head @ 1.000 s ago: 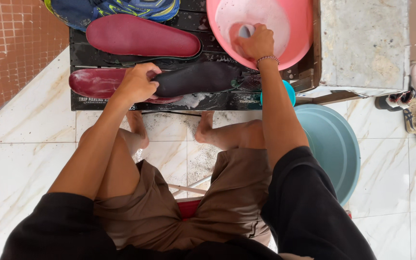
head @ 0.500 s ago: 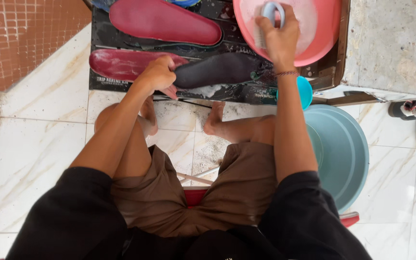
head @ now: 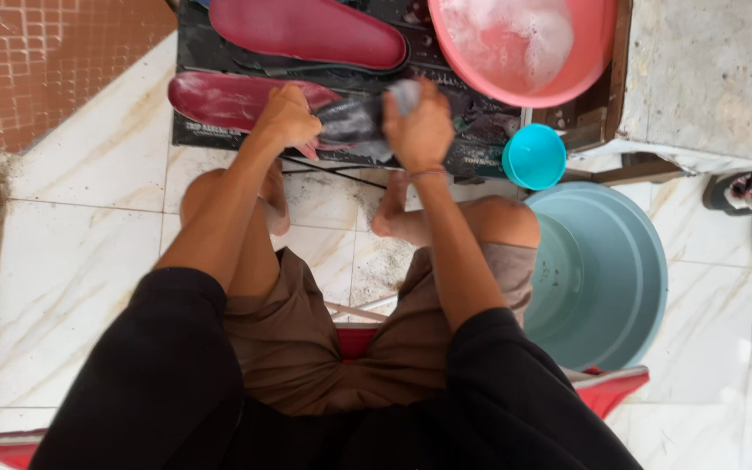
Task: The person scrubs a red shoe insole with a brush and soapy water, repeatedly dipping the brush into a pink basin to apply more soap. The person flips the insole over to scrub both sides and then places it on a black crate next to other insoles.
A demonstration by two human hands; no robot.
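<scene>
Insole (head: 354, 122): I saw the dark one lying on the black mat (head: 480, 117), at 12 o'clock from my knees, flat so it could be rubbed.
Left hand (head: 287, 117): fingers curled shut on the insole's 9 o'clock end, pinning it.
Right hand (head: 419, 130): fist closed round a pale scrubber (head: 406, 94) (blurred), pressed on the insole.
Basin (head: 515, 83): pink, sudsy, at 1 o'clock, within reach.

Single head-worn view looked steeply down from above the seated person, close over arms and knees, facing the tiled floor (head: 71, 244) ahead
</scene>
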